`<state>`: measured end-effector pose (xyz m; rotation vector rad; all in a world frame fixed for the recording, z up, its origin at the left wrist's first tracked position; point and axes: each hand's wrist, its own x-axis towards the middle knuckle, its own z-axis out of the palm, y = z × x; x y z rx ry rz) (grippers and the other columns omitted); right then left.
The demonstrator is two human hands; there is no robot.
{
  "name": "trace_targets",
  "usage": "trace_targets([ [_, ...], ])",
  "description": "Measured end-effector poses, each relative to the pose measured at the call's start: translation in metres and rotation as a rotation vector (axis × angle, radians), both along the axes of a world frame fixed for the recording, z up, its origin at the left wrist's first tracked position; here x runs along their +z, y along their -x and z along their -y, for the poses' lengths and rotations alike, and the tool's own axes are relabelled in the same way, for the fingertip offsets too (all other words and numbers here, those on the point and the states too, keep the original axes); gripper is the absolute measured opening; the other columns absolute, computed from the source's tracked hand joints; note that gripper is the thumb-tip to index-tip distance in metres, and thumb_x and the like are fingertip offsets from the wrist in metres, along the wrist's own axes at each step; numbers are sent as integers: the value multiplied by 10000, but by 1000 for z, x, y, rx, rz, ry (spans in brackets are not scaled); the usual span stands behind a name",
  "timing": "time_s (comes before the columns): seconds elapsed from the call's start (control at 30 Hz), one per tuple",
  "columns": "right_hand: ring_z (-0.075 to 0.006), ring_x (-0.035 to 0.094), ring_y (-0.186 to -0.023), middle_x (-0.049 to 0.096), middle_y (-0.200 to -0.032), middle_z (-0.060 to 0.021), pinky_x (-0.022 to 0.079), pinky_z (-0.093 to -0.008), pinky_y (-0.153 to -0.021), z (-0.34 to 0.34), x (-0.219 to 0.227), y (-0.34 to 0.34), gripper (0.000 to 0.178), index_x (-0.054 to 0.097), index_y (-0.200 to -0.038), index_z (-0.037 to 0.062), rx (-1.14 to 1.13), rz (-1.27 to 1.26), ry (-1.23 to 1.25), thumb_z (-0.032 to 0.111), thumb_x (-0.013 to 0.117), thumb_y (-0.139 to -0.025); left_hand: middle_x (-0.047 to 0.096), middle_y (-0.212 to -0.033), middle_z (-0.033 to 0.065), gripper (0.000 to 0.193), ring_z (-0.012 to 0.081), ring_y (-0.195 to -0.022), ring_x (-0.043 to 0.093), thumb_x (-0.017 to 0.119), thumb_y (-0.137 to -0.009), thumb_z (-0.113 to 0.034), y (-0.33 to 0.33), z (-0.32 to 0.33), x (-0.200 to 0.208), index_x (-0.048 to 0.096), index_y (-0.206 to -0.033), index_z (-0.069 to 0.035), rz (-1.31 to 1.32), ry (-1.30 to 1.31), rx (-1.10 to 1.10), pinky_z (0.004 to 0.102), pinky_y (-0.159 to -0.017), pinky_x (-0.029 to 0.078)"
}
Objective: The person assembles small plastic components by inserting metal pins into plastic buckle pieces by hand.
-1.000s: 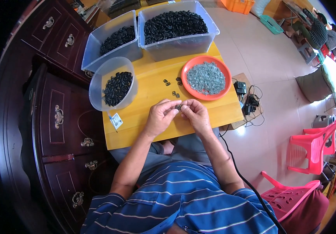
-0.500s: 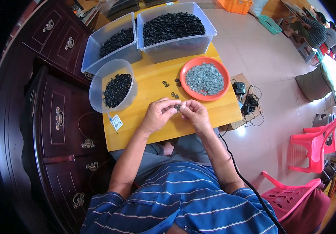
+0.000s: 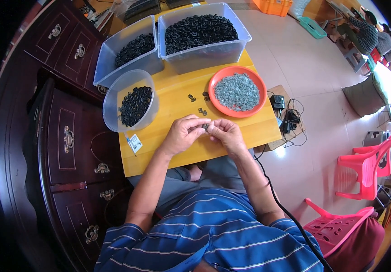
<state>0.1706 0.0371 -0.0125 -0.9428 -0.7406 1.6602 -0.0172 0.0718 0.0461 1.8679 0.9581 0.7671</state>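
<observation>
Both hands meet over the near edge of the yellow desk [image 3: 172, 149], and there it is: a small dark part [image 3: 205, 127] pinched between them. The left hand [image 3: 182, 134] has its grip clamped on the part from its own side, thumb and fingers together; the right hand [image 3: 226, 134] closes on it from the other side, fingertips touching the same piece. So the part lies dead centre, equally near to both; its long axis is too small to tell. Just beyond the grip sit a few loose dark pieces [image 3: 201, 111], and further off to the right the orange bowl [image 3: 259, 99] of grey metal bits. Ahead and left, the round clear tub [image 3: 114, 106] of black parts.
</observation>
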Motion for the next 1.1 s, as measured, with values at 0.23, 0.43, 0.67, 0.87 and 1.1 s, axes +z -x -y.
trace_targets([
  [0.23, -76, 643, -747, 714, -904, -17, 532, -218, -694, 0, -4, -6, 154, 699, -1017, 57, 105, -39, 59, 206, 686, -981, 630, -890, 49, 314, 115, -733, 572, 690, -861, 11, -2, -5, 2, 712, -1174, -10, -34, -124, -99, 263, -686, 491],
  [0.43, -72, 648, -811, 710, -935, -8, 529, -239, -757, 4, -3, 5, 169, 690, -1041, 63, -7, -181, 130, 222, 654, -997, 647, -926, 100, 414, 255, -829, 668, 736, -812, -84, -26, 10, 22, 672, -1219, -47, -258, -228, 96, 370, -733, 553],
  [0.67, -84, 657, -855, 700, -964, -2, 549, -271, -800, 4, -7, 8, 142, 670, -1037, 74, -62, -270, 157, 207, 645, -992, 672, -966, 99, 345, 308, -897, 684, 760, -765, -97, -28, 8, -2, 688, -1102, -79, -317, -553, 174, 414, -755, 570],
  [0.87, -105, 674, -821, 700, -954, -17, 562, -271, -766, 1, -10, 3, 122, 657, -1015, 85, -71, -419, 188, 199, 616, -1003, 683, -975, 106, 297, 314, -880, 687, 758, -778, -86, -29, 6, 0, 695, -1067, -70, -253, -487, 145, 411, -750, 566],
  [1.1, -105, 675, -788, 707, -914, -28, 565, -267, -761, -2, -6, 4, 151, 657, -990, 78, -48, -405, 182, 217, 606, -1023, 683, -980, 118, 270, 330, -882, 682, 732, -809, -65, -28, 0, -2, 685, -1074, -54, -232, -396, 113, 411, -746, 560],
])
